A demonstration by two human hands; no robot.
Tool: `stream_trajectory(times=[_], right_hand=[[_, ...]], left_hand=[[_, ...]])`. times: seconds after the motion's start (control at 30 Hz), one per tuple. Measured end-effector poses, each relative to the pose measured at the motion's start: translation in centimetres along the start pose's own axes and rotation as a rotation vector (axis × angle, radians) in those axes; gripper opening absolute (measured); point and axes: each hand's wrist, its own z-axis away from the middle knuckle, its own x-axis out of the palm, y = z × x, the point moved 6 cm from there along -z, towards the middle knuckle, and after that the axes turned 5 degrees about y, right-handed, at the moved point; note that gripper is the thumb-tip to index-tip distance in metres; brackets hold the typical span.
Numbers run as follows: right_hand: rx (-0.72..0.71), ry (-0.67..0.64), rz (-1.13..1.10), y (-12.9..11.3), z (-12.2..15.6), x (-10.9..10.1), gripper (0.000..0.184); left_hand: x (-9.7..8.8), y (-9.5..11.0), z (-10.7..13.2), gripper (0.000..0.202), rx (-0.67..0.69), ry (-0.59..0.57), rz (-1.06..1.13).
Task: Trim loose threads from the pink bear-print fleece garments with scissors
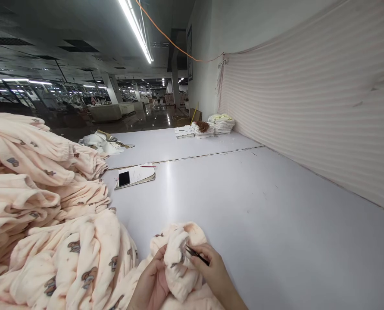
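Note:
My left hand (151, 282) is closed round a bunched part of a pale pink fleece garment (179, 258) with small brown prints, at the bottom middle of the view. My right hand (213, 269) pinches a small dark pair of snips (195, 254), whose tip touches the bunched fabric. Both hands rest at the near edge of a long white table (243, 202). The rest of the garment trails down out of view.
A big heap of the same pink garments (39, 202) fills the left side. A notebook with a black phone (124, 178) on it lies mid-table. Folded stacks (222, 123) and papers sit far back. Striped pink fabric (324, 107) hangs along the right wall.

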Motion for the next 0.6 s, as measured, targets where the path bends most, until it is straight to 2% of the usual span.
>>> stream_trajectory(times=[0.1,0.27,0.37,0.47,0.53,0.6], right_hand=[[-0.023,-0.003,-0.016,-0.3,0.6,0.3,0.018],[0.015,0.03,-0.06,0.4,0.7,0.9,0.013],[0.05,0.009,-0.088,1.3,1.0,1.3,0.016],[0.076,0.011,-0.103,2.0,1.6,1.2,0.018],[0.078,0.012,-0.103,2.0,2.0,0.8,0.019],[0.041,-0.004,-0.071,1.4,2.4,0.5,0.019]], left_hand=[[-0.4,0.0,-0.1,0.051,-0.027,-0.062,0.037],[0.3,0.1,0.4,0.029,-0.007,-0.037,-0.021],[1.0,0.3,1.1,0.01,0.059,0.066,-0.218],[0.9,0.7,1.7,0.021,0.137,0.22,-0.442],[0.8,0.7,2.0,0.023,0.142,0.266,-0.446],[0.9,0.7,2.1,0.022,0.119,0.264,-0.383]])
